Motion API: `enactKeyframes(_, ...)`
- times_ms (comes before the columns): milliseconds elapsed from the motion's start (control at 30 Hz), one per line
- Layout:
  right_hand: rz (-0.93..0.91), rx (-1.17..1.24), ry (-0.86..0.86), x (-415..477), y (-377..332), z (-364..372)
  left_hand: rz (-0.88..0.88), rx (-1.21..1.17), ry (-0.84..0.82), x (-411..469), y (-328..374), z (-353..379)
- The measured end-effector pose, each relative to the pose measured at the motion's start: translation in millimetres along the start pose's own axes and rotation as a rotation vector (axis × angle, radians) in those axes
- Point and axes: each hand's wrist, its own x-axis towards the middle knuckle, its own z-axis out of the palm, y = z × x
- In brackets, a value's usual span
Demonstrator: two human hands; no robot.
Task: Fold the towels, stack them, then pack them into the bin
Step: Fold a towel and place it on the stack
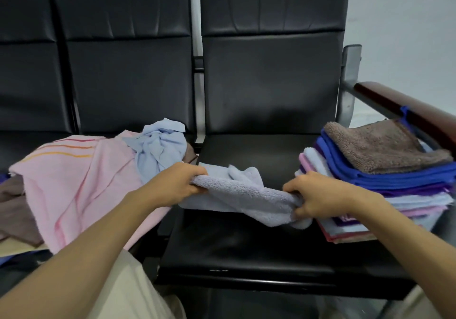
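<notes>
- Black padded seats (246, 239) in a joined row fill the view, their creased backrests set against a pale wall (407, 22); a metal frame with a dark red-brown armrest (404, 106) closes the right end.
- Pink towel (81, 185) with thin orange and red stripes lies spread loose over the middle seat, with brown cloth (14, 210) beside it at the left edge.
- Stack of folded towels (385, 183) sits on the right part of the right seat, below the armrest: pink, pale blue, purple and bright blue layers, with a fuzzy brown towel (380, 145) on top.
- Pale blue crumpled towel (160, 145) rests on the pink one's far edge.
- Grey-blue towel (246, 195) is held just above the right seat, sagging between the hands.
- Left hand (172, 185) is clenched on the towel's left edge; right hand (318, 195) is clenched on its right end, just beside the stack.
- No readable writing or labels show anywhere.
</notes>
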Motion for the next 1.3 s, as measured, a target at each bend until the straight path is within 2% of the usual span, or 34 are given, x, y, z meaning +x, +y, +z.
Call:
enactKeyframes(67,-0.039,0.159,0.030,-4,-4,-9,-0.039,-0.034,0.044,-5,-8,-5)
enactKeyframes(133,-0.058,0.305,0.130,-7,-5,-20,-0.053,-0.096,0.085,-9,-12,-10)
enactKeyframes(233,0.013,0.459,0.415,-5,6,-34,-0.109,-0.249,0.083,-11,-7,-19)
enactKeyframes(300,0.092,0.434,0.556,2,12,-34,-0.172,-0.331,0.040,-10,-4,-23)
enactKeyframes(400,0.149,0.396,0.581,15,13,-27,-0.193,-0.148,0.041,-6,-10,-19)
enactKeyframes(467,0.181,0.544,0.535,25,12,-19,-0.237,-0.020,0.068,-1,-13,-17)
enactKeyframes(533,0.250,0.550,0.541,38,15,-13,-0.354,-0.012,0.183,6,-12,-15)
enactKeyframes(633,0.295,0.496,0.670,54,18,-7,-0.514,-0.435,0.445,25,-4,-11)
enactKeyframes(667,0.298,0.528,0.748,56,17,-7,-0.499,-0.550,0.543,32,-2,-9)
enactKeyframes(767,0.172,0.578,1.075,54,10,-13,-0.374,-0.592,0.796,46,18,-16)
enactKeyframes(867,-0.034,0.538,1.216,44,12,-19,-0.212,-0.711,0.955,46,37,-25)
enactKeyframes(933,-0.101,0.439,1.197,34,16,-20,-0.135,-0.692,0.972,39,35,-26)
enactKeyframes(967,-0.102,0.354,1.182,29,18,-18,-0.118,-0.611,0.953,35,30,-26)
enactKeyframes(1067,-0.017,0.068,1.062,14,20,-5,-0.079,-0.333,0.768,15,10,-28)
enactKeyframes(1133,-0.067,0.037,0.763,4,17,3,-0.041,-0.179,0.518,0,-7,-28)
enactKeyframes(1233,-0.126,0.067,0.056,-14,5,12,-0.083,-0.107,-0.008,-24,-26,-25)
enactKeyframes(1300,-0.160,0.089,-0.160,-18,1,18,-0.099,-0.207,-0.274,-33,-26,-22)
